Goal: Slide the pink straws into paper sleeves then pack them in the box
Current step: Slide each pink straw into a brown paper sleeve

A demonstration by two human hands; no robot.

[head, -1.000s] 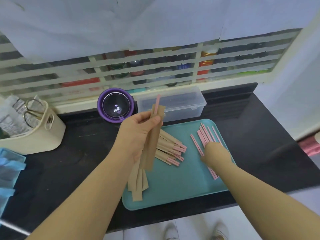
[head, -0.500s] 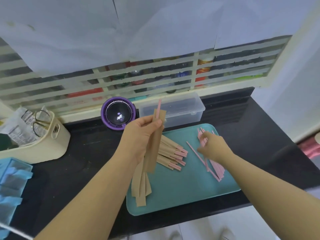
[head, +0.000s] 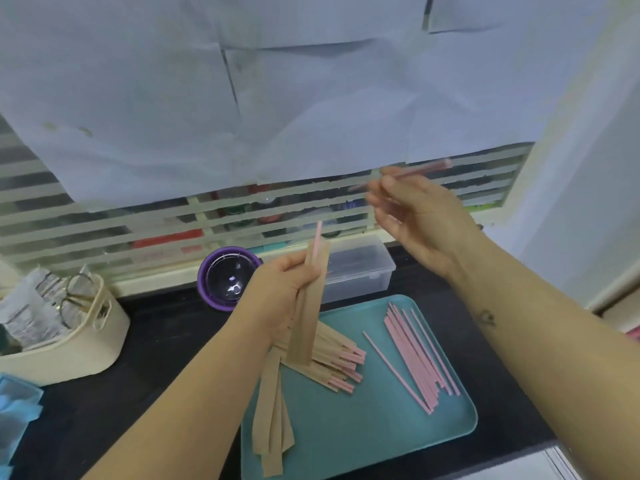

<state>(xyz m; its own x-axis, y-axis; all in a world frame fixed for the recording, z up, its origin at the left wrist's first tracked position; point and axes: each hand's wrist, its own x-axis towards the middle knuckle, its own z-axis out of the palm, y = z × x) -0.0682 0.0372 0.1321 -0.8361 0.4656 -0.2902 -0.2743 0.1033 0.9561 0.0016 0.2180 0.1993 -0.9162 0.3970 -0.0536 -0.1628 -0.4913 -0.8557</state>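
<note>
Left hand [head: 273, 299] grips a paper sleeve [head: 308, 306] with a pink straw [head: 317, 237] poking out of its top. Right hand [head: 422, 220], held high, pinches a second straw [head: 415, 171]. Loose straws [head: 415, 351] lie on a teal tray [head: 363, 427] on the black surface [head: 156, 341], with the clear box [head: 360, 268] behind it below a paper-covered slatted window [head: 104, 220].

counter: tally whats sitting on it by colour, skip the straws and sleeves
teal tray: 1
clear box: 1
purple round dish: 1
cream basket: 1
blue thing, cut off at the left edge: 1
total: 5
</note>
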